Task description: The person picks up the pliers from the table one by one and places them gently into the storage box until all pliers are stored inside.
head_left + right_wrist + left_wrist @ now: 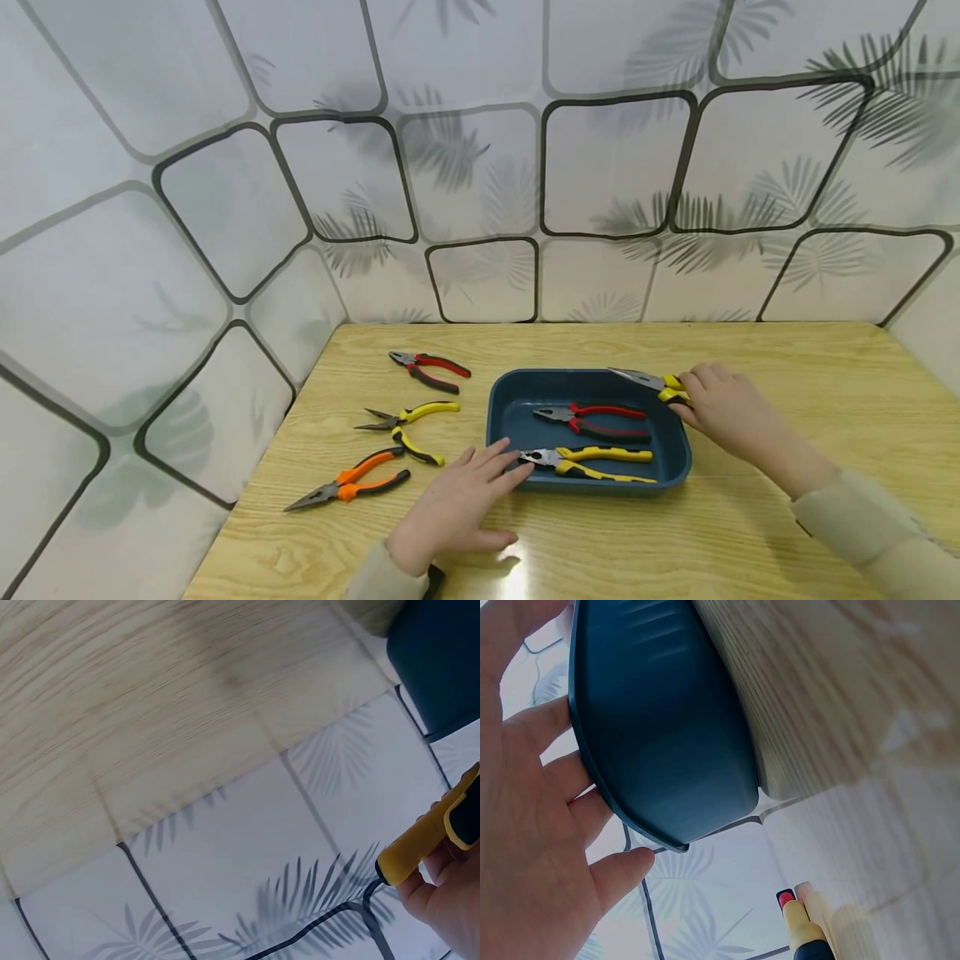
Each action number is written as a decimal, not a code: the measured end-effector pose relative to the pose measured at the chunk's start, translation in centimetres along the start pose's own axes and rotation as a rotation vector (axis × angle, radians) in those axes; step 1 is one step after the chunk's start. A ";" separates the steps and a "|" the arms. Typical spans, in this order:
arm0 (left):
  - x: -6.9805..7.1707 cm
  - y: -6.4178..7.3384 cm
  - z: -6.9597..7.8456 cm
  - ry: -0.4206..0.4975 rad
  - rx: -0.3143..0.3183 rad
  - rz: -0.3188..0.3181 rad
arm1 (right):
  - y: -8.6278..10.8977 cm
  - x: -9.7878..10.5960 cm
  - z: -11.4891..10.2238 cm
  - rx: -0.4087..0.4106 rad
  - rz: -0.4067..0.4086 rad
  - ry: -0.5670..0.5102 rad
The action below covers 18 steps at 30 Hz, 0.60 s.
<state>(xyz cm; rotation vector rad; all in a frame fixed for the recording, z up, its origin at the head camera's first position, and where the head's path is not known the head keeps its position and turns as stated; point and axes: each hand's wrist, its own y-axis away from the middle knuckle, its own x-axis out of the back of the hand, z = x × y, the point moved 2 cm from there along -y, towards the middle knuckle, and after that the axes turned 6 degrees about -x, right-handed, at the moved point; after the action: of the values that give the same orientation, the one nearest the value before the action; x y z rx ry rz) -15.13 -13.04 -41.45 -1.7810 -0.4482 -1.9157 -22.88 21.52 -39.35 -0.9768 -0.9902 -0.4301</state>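
Worn on the head, looks forward and down over the table point(787, 358), far enough back to take in the left hand point(468, 500), the right hand point(727, 408), the whole tray point(491, 408) and the patterned backdrop point(480, 175). On the left wrist, looks past the left hand at close range onto the tray's side, turned nearly upside down, with table above and backdrop below. On the right wrist, similarly turned over, faces across the table toward the backdrop, catching the right hand, held yellow-handled pliers point(420, 840) and part of the tray along the right edge. Shares these with the head view.

Leaf-patterned backdrop point(480, 167) behind wood-grain table point(615, 542)
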 end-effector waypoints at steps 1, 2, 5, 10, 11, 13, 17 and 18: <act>0.0 0.0 0.0 0.002 0.000 -0.002 | -0.1 0.0 -0.2 0.007 0.005 0.001; 0.1 0.0 0.0 0.004 0.000 -0.005 | -0.3 0.0 -0.5 0.016 0.012 0.000; 0.1 0.0 0.0 0.009 0.001 -0.010 | -0.7 -0.1 -1.2 0.043 0.041 -0.007; 0.1 0.0 0.0 0.005 -0.001 -0.008 | -1.4 -0.2 -2.4 0.076 0.052 -0.030; 0.1 0.0 0.0 0.003 -0.001 -0.007 | -1.5 -0.3 -2.6 0.080 0.047 -0.033; 0.1 0.0 0.0 0.002 0.000 -0.006 | -1.7 -0.5 -3.0 0.084 0.036 -0.040; 0.1 0.0 0.0 0.001 0.002 -0.008 | -2.1 -0.8 -3.6 0.094 0.027 -0.058; 0.1 -0.1 0.0 0.001 0.001 -0.007 | -2.2 -0.9 -3.7 0.096 0.026 -0.059</act>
<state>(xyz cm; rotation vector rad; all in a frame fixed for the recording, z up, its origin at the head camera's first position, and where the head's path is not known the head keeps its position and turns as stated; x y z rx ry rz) -15.12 -12.98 -41.37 -1.7804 -0.4562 -1.9205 -22.96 17.14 -39.76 -0.9191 -1.0413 -0.3310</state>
